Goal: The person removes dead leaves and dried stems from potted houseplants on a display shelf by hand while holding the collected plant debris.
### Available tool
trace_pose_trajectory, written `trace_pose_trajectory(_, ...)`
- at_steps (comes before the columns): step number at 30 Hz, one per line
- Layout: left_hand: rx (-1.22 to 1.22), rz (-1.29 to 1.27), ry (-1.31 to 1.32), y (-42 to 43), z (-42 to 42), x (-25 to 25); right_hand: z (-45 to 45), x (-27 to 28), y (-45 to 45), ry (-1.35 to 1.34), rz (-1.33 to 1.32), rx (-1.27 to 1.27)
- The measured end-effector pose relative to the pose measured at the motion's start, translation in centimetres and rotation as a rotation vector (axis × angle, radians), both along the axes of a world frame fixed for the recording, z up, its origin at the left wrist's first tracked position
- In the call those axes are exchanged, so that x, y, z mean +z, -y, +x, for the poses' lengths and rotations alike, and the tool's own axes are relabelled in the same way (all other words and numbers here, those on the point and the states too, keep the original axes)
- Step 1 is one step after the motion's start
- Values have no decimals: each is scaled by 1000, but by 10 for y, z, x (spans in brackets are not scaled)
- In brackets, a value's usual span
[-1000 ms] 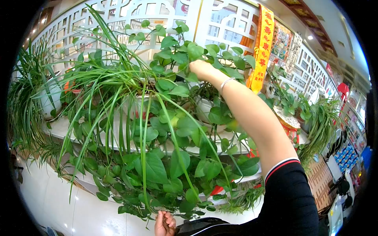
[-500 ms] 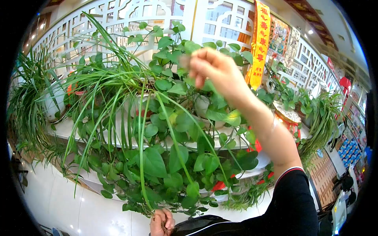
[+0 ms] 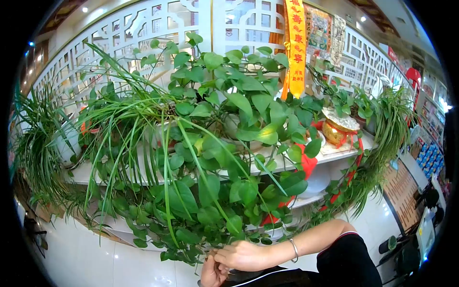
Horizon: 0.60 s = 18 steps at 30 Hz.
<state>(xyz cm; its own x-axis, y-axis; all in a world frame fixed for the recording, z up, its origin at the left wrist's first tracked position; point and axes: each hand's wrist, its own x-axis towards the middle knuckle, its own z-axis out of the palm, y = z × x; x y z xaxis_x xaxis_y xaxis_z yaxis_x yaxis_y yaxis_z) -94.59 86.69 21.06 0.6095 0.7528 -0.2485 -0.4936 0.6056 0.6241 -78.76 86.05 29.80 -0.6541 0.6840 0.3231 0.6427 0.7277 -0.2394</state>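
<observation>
Low in the view, my right hand (image 3: pixel 245 255) and my left hand (image 3: pixel 211 273) meet at the fingertips, in front of the lowest trailing leaves. Both have curled, closed fingers; whatever lies between them is too small or hidden to name. A silver bangle circles my right wrist. Just above the hands hangs a leafy green pothos (image 3: pixel 184 197) with heart-shaped leaves, one of them partly yellow. Long thin blades of a spider plant (image 3: pixel 125 109) arch over it from the upper left, and some reach down close to my hands.
A white shelf (image 3: pixel 136 178) carries the pots. Behind it rises a white lattice screen (image 3: pixel 181 21) with a yellow ribbon (image 3: pixel 295 52). To the right are a gold pot (image 3: pixel 337 131), red cloth (image 3: pixel 306 165) and another grassy plant (image 3: pixel 389 117). A white pot (image 3: pixel 68 143) stands left.
My right hand has come down from the upper leaves to meet my left hand at the bottom. The left hand stays low, and the view has shifted slightly.
</observation>
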Motion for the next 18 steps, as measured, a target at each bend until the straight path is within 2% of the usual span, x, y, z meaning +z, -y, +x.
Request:
trace_pose_trajectory(4, -79, -115, 72, -4, -7, -29, -13, -33, 7, 22, 77, 6)
trace_pose_trajectory(5, -114, -168, 245, -6, -11, -37, -17, -32, 11, 138, 179, -19)
trace_pose_trajectory(8, 45, -257, -52, 7, -2, 6, -25, -51, 13, 123, 173, -15)
trace_pose_trajectory(9, 16, -253, -31, 6, -6, 0, -26, -49, 13, 76, 55, 51)
trace_pose_trajectory(12, -50, -246, 35, 6, -23, -27, -29, -30, 13, 102, -7, 99)
trace_pose_trajectory(15, -15, -113, 26, 7, -30, -43, -30, -43, 8, -12, 158, 156)
trace_pose_trajectory(18, 160, 277, -138, 15, -39, -69, -24, -14, 10, 61, 319, 135)
